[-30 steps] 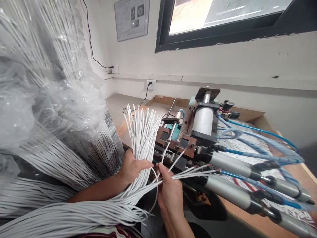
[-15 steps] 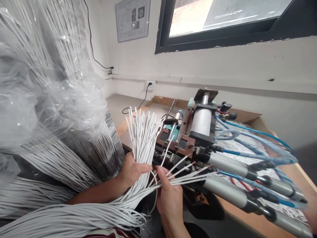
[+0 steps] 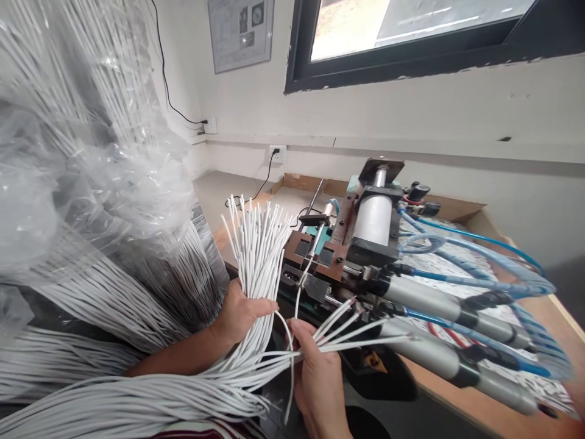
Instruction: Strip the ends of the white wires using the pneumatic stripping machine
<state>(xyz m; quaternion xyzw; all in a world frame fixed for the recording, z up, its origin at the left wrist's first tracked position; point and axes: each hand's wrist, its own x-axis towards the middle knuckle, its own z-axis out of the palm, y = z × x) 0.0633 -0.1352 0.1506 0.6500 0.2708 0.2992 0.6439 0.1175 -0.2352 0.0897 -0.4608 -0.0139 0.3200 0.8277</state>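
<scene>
My left hand [image 3: 240, 314] is closed round a thick bundle of white cables [image 3: 258, 244] that fans upward, its cut ends just left of the machine. My right hand [image 3: 317, 378] is closed on several separate white cables [image 3: 361, 332] that spread out to the right, their stripped tips over the grey cylinders. One single cable [image 3: 299, 289] rises between my hands to the front of the pneumatic machine [image 3: 365, 244]. The cables' long tails sweep down and left past my forearms.
Large bundles of white cable in clear plastic wrap [image 3: 82, 201] fill the left side. Grey air cylinders [image 3: 439, 305] with blue hoses [image 3: 493, 268] stretch right across the wooden bench [image 3: 548, 323]. A wall socket [image 3: 277, 153] and a dark window frame [image 3: 411, 55] lie behind.
My right hand has drawn back slightly toward me with its few cables. One cable now stands up to the machine's front. My left hand keeps its bundle in place.
</scene>
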